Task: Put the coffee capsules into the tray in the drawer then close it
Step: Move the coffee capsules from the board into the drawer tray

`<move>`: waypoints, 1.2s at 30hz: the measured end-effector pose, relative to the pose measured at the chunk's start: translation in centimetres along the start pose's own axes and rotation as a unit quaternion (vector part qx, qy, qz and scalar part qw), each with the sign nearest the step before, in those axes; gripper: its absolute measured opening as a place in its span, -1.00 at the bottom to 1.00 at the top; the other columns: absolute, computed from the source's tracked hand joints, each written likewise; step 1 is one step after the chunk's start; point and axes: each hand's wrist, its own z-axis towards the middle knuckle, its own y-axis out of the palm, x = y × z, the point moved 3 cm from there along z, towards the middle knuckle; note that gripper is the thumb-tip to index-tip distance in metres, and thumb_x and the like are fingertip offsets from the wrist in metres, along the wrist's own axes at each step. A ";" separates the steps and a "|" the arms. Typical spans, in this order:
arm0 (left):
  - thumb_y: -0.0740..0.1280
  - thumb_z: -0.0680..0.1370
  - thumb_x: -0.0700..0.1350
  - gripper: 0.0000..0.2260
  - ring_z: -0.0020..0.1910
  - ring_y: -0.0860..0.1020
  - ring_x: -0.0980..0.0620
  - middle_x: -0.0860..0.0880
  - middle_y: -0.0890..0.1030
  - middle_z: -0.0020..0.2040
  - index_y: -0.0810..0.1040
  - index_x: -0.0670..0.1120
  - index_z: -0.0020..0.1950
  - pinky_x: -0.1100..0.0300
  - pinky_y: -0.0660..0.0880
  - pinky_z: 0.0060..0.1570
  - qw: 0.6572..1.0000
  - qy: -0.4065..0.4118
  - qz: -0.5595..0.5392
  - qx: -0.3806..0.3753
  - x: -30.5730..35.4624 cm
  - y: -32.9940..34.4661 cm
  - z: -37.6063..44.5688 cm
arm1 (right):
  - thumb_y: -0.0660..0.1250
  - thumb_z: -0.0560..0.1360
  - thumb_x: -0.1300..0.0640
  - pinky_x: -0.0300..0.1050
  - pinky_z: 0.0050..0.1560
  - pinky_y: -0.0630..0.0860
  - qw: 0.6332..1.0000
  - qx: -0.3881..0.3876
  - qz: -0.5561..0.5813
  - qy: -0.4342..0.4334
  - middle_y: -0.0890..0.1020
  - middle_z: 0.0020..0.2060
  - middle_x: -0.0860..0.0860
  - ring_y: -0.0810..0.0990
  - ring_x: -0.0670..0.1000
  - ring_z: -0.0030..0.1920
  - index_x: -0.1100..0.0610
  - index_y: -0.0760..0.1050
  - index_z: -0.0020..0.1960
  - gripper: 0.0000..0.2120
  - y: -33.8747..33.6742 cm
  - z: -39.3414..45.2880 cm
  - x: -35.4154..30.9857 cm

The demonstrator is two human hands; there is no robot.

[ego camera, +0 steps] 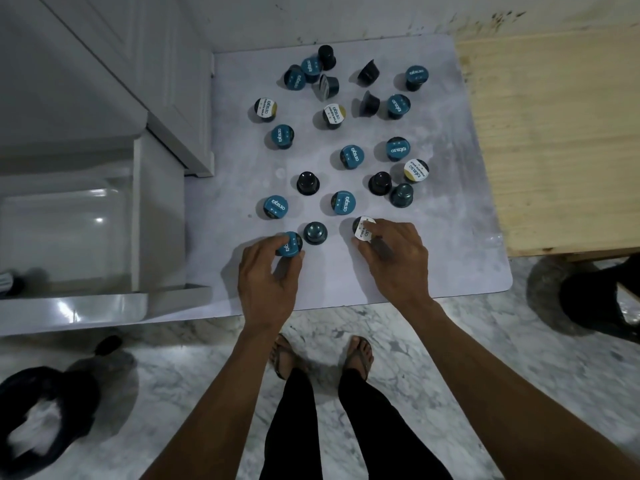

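Several coffee capsules lie scattered on a pale mat [450,237]; some show blue lids, some white lids, some stand upside down. My left hand [268,278] closes its fingers around a blue-lidded capsule [289,244] at the mat's near edge. My right hand [394,261] grips a white-lidded capsule [364,229] beside it. An upside-down teal capsule [315,233] stands between the two hands. To the left, a white drawer [138,220] is pulled open, with a clear plastic tray [69,230] inside that looks to hold nothing.
A white cabinet [104,64] rises behind the drawer. A wooden board [554,133] borders the mat on the right. Marble floor lies below, with my sandalled feet [322,355], a dark bag [45,410] at left and another dark object [595,299] at right.
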 end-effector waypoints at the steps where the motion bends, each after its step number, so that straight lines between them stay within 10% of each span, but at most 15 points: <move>1: 0.52 0.46 -0.16 -0.74 0.06 0.59 -0.10 -0.09 0.64 0.05 0.61 -0.20 0.10 -0.11 0.58 0.00 1.000 -0.005 -0.002 0.000 0.1 -0.1 0.0 | 0.56 0.38 0.19 0.02 -0.04 0.57 1.000 0.004 0.001 0.001 0.70 -0.05 0.07 0.61 0.15 -0.06 0.21 0.65 0.01 -0.77 0.0 0.1 0.0; 9: 0.52 0.45 -0.16 -0.75 0.02 0.58 0.00 0.01 0.65 0.05 0.63 -0.14 0.09 0.09 0.56 -0.09 1.000 0.002 -0.014 0.010 5.4 -3.0 1.1 | 0.58 0.36 0.13 -0.13 -0.13 0.56 0.996 0.015 0.066 0.060 0.60 -0.10 -0.19 0.63 0.01 -0.12 0.12 0.65 -0.03 -0.78 -3.8 1.7 -3.9; 15: 0.53 0.42 -0.22 -0.71 -0.10 0.55 0.08 0.12 0.57 0.04 0.63 -0.11 0.12 0.48 0.39 -0.14 0.998 0.046 -0.032 0.024 11.1 -9.8 3.8 | 0.54 0.40 0.06 -0.27 -0.20 0.52 0.989 0.012 0.121 0.082 0.68 -0.11 -0.01 0.58 -0.14 -0.20 0.11 0.66 0.03 -0.76 -6.6 4.9 -10.2; 22: 0.56 0.39 -0.17 -0.70 -0.20 0.48 0.27 0.13 0.61 0.02 0.63 -0.01 0.08 0.47 0.42 -0.27 0.996 0.069 0.025 0.046 9.6 -22.8 7.8 | 0.51 0.42 0.04 -0.15 -0.16 0.55 0.977 -0.059 0.200 0.041 0.69 -0.18 -0.02 0.63 -0.08 -0.17 0.06 0.65 -0.01 -0.82 -3.8 7.2 -21.7; 36: 0.56 0.38 -0.11 -0.79 -0.18 0.56 0.16 0.08 0.62 -0.17 0.66 -0.01 -0.01 0.37 0.44 -0.17 0.942 -0.041 0.177 -0.281 -11.3 -36.9 16.3 | 0.53 0.40 0.11 -0.40 -0.20 0.48 0.926 -0.366 0.095 -0.011 0.70 -0.15 -0.08 0.60 -0.13 -0.20 0.09 0.66 -0.02 -0.83 17.9 4.6 -34.9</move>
